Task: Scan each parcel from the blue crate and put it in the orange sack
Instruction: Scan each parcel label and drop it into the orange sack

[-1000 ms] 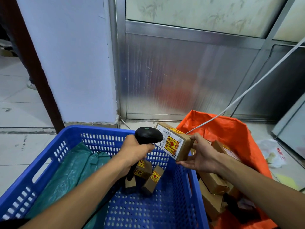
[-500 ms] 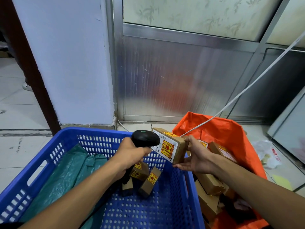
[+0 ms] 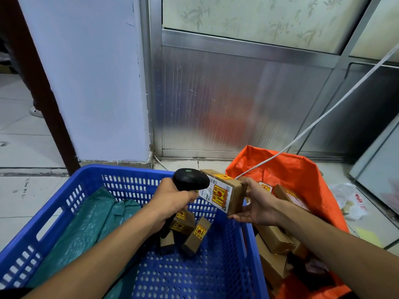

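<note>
1. At far left we see the blue crate, with a green plastic bag lying along its left side.
2. Our left hand wraps around the handle of a black scanner, whose head nearly touches the label of the held parcel.
3. Below that hand, small brown parcels lie in the crate; they carry yellow stickers with red printing, too small for us to read.
4. Our right hand holds the parcel over the crate's right rim, thumb on top and fingers underneath. Its face shows a white shipping label and a yellow sticker with red characters we cannot make out.
5. At right stands the orange sack, touching the crate, with more brown parcels inside.
6. A white cable runs from the sack toward the upper right.
</note>
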A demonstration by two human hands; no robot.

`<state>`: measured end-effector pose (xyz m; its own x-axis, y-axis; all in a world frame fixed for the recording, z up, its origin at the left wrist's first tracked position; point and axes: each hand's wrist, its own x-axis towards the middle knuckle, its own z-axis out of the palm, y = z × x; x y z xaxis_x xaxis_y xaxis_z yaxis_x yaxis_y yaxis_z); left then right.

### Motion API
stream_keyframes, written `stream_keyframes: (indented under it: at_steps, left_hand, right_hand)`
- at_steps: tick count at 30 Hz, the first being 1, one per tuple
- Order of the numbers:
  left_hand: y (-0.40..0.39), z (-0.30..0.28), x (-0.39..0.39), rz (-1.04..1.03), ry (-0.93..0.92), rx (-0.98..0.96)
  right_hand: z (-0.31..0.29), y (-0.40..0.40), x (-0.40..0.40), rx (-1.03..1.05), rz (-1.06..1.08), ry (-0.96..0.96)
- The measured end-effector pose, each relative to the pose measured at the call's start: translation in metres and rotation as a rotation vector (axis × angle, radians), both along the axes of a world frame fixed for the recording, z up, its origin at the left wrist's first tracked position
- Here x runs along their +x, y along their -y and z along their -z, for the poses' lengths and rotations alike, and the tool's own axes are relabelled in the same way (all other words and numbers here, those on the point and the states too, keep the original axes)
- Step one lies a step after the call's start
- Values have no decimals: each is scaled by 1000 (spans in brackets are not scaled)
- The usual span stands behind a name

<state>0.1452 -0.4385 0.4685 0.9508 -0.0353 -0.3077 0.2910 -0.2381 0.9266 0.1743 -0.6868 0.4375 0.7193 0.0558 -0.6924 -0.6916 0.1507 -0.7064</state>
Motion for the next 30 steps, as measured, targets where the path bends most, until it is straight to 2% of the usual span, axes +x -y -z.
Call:
stream_keyframes:
  at_steps: [5,15,23,30]
  left_hand:
    - [0,-2,-2,2,9,16]
    - [0,-5,-4,-6,5,17]
    - [0,-4,-5,17,0,44]
    - [-2,-4,-6,23,-38,59]
  right_hand:
    - [-4,6,2,-24,8,14]
    - [-29,53,11,-107,230,65]
    - [-28,99,3,-269,397,26]
    - [-17,131,-3,-424,452,49]
